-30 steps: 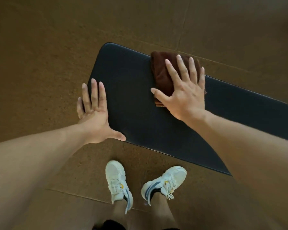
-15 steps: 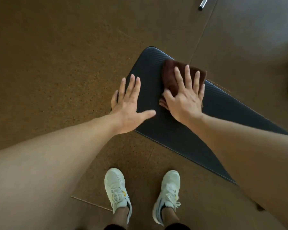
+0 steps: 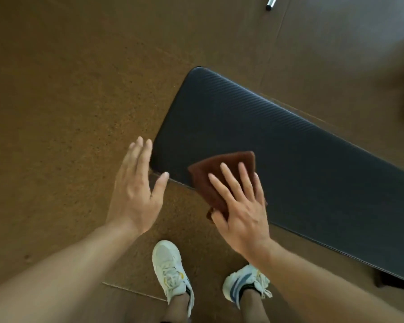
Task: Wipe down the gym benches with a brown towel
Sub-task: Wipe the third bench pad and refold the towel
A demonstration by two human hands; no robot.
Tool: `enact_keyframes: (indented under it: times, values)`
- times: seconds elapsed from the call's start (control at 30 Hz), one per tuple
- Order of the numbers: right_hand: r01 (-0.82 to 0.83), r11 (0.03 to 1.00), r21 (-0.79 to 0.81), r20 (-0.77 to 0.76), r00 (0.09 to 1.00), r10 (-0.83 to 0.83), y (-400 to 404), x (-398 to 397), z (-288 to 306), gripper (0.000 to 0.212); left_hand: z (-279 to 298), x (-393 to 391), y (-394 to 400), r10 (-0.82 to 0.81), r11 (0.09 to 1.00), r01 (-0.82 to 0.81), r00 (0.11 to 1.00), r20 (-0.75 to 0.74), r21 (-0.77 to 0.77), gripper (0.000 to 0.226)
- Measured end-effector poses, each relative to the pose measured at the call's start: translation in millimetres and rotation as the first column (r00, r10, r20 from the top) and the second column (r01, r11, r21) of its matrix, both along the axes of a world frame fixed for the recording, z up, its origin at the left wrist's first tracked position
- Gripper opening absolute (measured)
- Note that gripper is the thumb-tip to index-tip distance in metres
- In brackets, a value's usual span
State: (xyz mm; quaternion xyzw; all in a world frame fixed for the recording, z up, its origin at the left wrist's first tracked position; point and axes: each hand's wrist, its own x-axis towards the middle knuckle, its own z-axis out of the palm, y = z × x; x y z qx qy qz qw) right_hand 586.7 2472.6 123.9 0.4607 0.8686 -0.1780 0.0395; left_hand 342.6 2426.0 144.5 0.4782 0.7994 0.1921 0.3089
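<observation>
The long black padded surface (image 3: pixel 278 159) is cut off by the right edge. Part of the folded brown cloth towel (image 3: pixel 222 173) is hidden under the right hand (image 3: pixel 243 213). Only the tip of a shiny metal bar (image 3: pixel 271 3) is seen at the top. Both arms are cut off at the bottom.

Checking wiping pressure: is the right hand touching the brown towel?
Touching. The head view shows the right hand lying flat with straight fingers on the brown towel, pressing it against the near edge of the bench pad.
</observation>
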Motion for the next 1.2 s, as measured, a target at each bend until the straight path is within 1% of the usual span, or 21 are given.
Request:
enact_keyframes:
  times: [0.03, 0.07, 0.1, 0.13, 0.2, 0.27, 0.33, 0.4, 0.47, 0.53, 0.6, 0.67, 0.73, 0.8, 0.83, 0.9, 0.97, 1.03, 1.07, 1.13, 1.2]
  values:
    - [0.173, 0.985, -0.023, 0.035, 0.985, -0.172, -13, 23, 3, 0.075, 5, 13, 14, -0.085, 0.996, 0.085, 0.996, -0.013, 0.030, 0.076]
    - [0.327, 0.943, -0.057, 0.077, 0.943, -0.323, -24, 42, 7, 0.076, 8, 26, 28, -0.169, 0.984, 0.171, 0.985, -0.045, 0.046, 0.079]
    - [0.442, 0.891, -0.098, 0.126, 0.894, -0.430, -28, 55, 10, 0.075, 10, 41, 41, -0.245, 0.967, 0.250, 0.965, -0.097, 0.041, 0.083]
    - [0.504, 0.855, -0.123, 0.167, 0.860, -0.482, -25, 64, 10, 0.074, 12, 55, 53, -0.311, 0.948, 0.318, 0.937, -0.161, 0.015, 0.086]
    - [0.527, 0.842, -0.116, 0.207, 0.842, -0.498, 6, 68, 6, 0.073, 16, 82, 77, -0.419, 0.908, 0.413, 0.874, -0.247, -0.078, 0.101]
    - [0.544, 0.836, -0.070, 0.171, 0.832, -0.527, 64, 61, -1, 0.076, 17, 108, 96, -0.464, 0.883, 0.434, 0.863, -0.202, -0.177, 0.123]
    - [0.573, 0.814, -0.094, 0.121, 0.818, -0.562, 136, 53, -4, 0.076, 16, 131, 108, -0.479, 0.855, 0.419, 0.865, -0.153, -0.307, 0.141]
    - [0.558, 0.818, -0.137, 0.117, 0.830, -0.546, 186, 51, -3, 0.073, 13, 147, 111, -0.523, 0.798, 0.419, 0.839, -0.152, -0.434, 0.152]
    - [0.501, 0.856, -0.131, 0.066, 0.866, -0.496, 190, 58, -2, 0.070, 11, 158, 111, -0.561, 0.745, 0.410, 0.812, -0.161, -0.526, 0.157]
    - [0.447, 0.893, -0.049, -0.007, 0.894, -0.448, 144, 77, -1, 0.069, 12, 164, 112, -0.572, 0.726, 0.385, 0.798, -0.190, -0.570, 0.158]
    - [0.389, 0.921, -0.010, -0.002, 0.921, -0.390, 65, 106, 3, 0.072, 15, 170, 114, -0.560, 0.730, 0.355, 0.801, -0.213, -0.583, 0.158]
    - [0.326, 0.945, -0.035, 0.049, 0.945, -0.325, -3, 132, 7, 0.078, 18, 175, 116, -0.544, 0.736, 0.323, 0.805, -0.236, -0.595, 0.159]
    - [0.270, 0.959, -0.083, 0.086, 0.961, -0.263, -18, 149, 3, 0.081, 21, 180, 118, -0.542, 0.726, 0.297, 0.802, -0.250, -0.620, 0.158]
    - [0.253, 0.962, -0.107, 0.090, 0.966, -0.244, 16, 149, -4, 0.076, 22, 185, 121, -0.535, 0.721, 0.275, 0.804, -0.260, -0.636, 0.158]
    - [0.259, 0.961, -0.094, 0.075, 0.965, -0.253, 44, 144, -5, 0.075, 23, 186, 121, -0.532, 0.717, 0.265, 0.805, -0.262, -0.644, 0.158]
    - [0.304, 0.950, -0.073, 0.046, 0.952, -0.302, 107, 132, -6, 0.074, 24, 187, 122, -0.530, 0.711, 0.254, 0.806, -0.263, -0.655, 0.158]
    - [0.333, 0.941, -0.066, 0.051, 0.943, -0.330, 158, 126, -7, 0.073, 24, 186, 122, -0.526, 0.711, 0.242, 0.806, -0.271, -0.660, 0.158]
    - [0.334, 0.940, -0.061, 0.018, 0.942, -0.334, 168, 126, -6, 0.070, 26, 186, 122, -0.518, 0.715, 0.229, 0.808, -0.280, -0.660, 0.158]
    - [0.343, 0.938, -0.052, -0.017, 0.939, -0.344, 155, 128, -5, 0.069, 28, 186, 122, -0.515, 0.715, 0.225, 0.810, -0.281, -0.661, 0.157]
    - [0.368, 0.929, -0.041, -0.055, 0.927, -0.370, 96, 138, -3, 0.072, 30, 186, 121, -0.513, 0.718, 0.227, 0.812, -0.279, -0.658, 0.157]
    - [0.319, 0.946, -0.053, -0.035, 0.947, -0.321, 22, 156, 0, 0.079, 32, 186, 121, -0.514, 0.717, 0.231, 0.812, -0.275, -0.658, 0.156]
